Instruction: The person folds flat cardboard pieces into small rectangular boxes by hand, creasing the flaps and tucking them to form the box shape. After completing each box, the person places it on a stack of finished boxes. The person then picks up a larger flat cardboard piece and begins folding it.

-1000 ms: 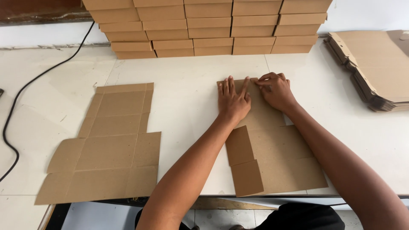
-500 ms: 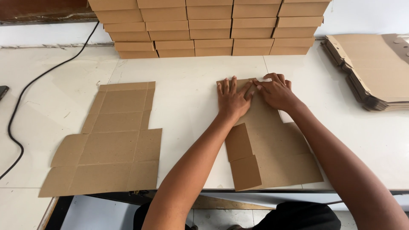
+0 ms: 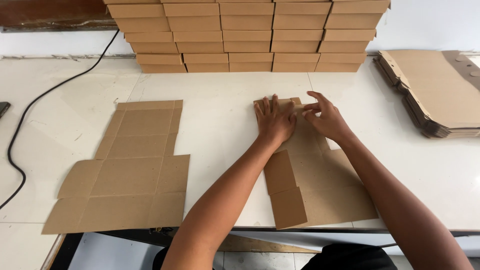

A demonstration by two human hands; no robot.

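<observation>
On the desk (image 3: 225, 90), left hand (image 3: 275, 122) flat and right hand (image 3: 325, 120) fingers spread press 1 cardboard blank (image 3: 320, 185); folding barely begun, panels mostly flat.

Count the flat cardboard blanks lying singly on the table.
2. One flat blank lies untouched at the table's left; the other blank lies under the left hand and right hand. The pile at the right holds more, uncounted.

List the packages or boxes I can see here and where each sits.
Folded boxes: brown cardboard, stacked in rows along the back wall.
Flat box blank: brown, unfolded, on the left.
Part-folded blank: brown, under both hands.
Pile of flat blanks: brown, at right.
</observation>
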